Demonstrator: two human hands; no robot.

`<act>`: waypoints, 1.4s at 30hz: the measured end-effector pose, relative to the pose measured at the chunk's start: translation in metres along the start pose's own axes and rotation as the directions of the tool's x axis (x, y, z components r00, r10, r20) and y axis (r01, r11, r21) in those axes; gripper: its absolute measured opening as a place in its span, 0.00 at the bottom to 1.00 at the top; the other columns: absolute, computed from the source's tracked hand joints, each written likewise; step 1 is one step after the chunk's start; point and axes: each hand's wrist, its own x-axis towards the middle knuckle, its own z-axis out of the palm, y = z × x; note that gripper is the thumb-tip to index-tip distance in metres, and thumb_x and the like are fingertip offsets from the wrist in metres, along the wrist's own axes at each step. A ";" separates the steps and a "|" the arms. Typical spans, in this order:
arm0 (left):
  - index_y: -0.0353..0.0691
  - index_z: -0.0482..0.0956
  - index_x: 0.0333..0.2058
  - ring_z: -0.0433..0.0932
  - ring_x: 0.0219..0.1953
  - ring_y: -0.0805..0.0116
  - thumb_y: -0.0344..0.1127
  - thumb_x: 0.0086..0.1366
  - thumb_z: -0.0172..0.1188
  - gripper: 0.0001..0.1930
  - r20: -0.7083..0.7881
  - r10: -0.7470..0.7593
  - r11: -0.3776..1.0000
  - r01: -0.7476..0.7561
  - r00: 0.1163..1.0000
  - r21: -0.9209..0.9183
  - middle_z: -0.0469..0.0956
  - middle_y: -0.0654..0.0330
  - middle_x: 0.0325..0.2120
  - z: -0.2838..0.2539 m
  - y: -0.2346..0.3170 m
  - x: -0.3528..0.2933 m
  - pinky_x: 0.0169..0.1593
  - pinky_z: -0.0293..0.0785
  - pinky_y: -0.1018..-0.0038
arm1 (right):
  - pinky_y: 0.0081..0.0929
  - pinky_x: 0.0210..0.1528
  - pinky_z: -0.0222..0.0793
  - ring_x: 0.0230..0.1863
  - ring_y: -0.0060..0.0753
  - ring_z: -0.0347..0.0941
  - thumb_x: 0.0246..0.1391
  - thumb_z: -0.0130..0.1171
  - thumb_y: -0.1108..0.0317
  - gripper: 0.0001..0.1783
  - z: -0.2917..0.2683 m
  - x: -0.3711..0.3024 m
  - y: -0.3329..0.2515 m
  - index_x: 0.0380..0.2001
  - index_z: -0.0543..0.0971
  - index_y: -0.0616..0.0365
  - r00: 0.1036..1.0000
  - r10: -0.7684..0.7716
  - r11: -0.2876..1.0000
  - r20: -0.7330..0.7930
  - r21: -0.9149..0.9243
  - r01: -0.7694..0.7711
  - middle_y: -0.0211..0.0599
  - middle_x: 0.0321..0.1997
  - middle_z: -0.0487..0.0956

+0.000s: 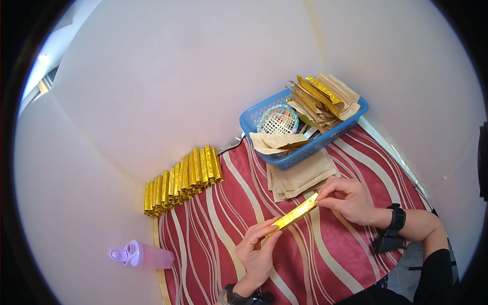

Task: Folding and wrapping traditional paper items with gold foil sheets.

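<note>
Between my two hands is a narrow folded strip of shiny gold paper (295,212), held at a slant above the striped cloth. My left hand (256,249) pinches its lower left end between thumb and fingers. At the upper right end, my right hand (346,199) grips it with thumb and forefinger. Just beyond the right hand lies a stack of brown paper sheets (295,179), partly under a basket. To the far left, many similar gold paper sticks (184,175) are piled in a row against the wall.
A blue plastic basket (305,152) at the back holds brown and gold papers (320,99) and a small woven basket (278,121). A purple bottle (152,256) lies at the left edge of the red striped cloth (297,259). Pale walls (203,66) rise behind.
</note>
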 end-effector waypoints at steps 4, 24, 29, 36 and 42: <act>0.30 0.78 0.37 0.77 0.45 0.65 0.16 0.57 0.59 0.09 -0.058 -0.124 0.981 0.113 0.991 -0.159 0.78 0.50 0.41 0.002 0.002 0.002 0.50 0.74 0.73 | 0.14 0.37 0.67 0.36 0.16 0.72 0.53 0.61 0.75 0.04 0.001 0.003 -0.002 0.34 0.81 0.62 0.988 0.151 0.988 0.019 0.026 -0.152 0.32 0.35 0.78; 0.30 0.81 0.41 0.74 0.29 0.75 0.28 0.58 0.62 0.11 -0.877 0.206 0.875 0.320 0.435 0.364 0.79 0.60 0.28 -0.195 -0.156 0.130 0.35 0.71 0.77 | 0.16 0.39 0.66 0.36 0.15 0.70 0.62 0.50 0.68 0.10 0.000 0.001 0.013 0.38 0.78 0.63 0.938 0.322 0.945 0.133 0.024 -0.327 0.30 0.36 0.79; 0.33 0.80 0.40 0.79 0.35 0.52 0.30 0.59 0.60 0.11 -0.860 0.338 0.738 0.460 0.383 0.494 0.81 0.49 0.36 -0.210 -0.157 0.141 0.41 0.73 0.63 | 0.16 0.40 0.66 0.36 0.16 0.71 0.62 0.52 0.68 0.10 -0.002 0.001 0.020 0.38 0.78 0.63 0.929 0.344 0.936 0.140 0.031 -0.351 0.30 0.35 0.80; 0.34 0.79 0.43 0.73 0.49 0.53 0.30 0.61 0.57 0.12 -0.816 0.139 0.642 0.576 0.562 0.506 0.79 0.52 0.44 -0.228 -0.166 0.136 0.50 0.69 0.63 | 0.17 0.39 0.67 0.36 0.17 0.72 0.62 0.51 0.68 0.11 -0.001 0.000 0.020 0.38 0.78 0.64 0.920 0.366 0.926 0.142 0.045 -0.375 0.31 0.35 0.79; 0.28 0.62 0.59 0.57 0.63 0.49 0.35 0.70 0.45 0.23 -0.924 0.133 0.837 0.459 0.360 0.299 0.62 0.45 0.61 -0.220 -0.184 0.120 0.63 0.55 0.64 | 0.16 0.39 0.67 0.36 0.16 0.71 0.63 0.50 0.67 0.11 -0.002 0.004 0.025 0.39 0.78 0.62 0.915 0.378 0.922 0.143 0.038 -0.386 0.29 0.36 0.79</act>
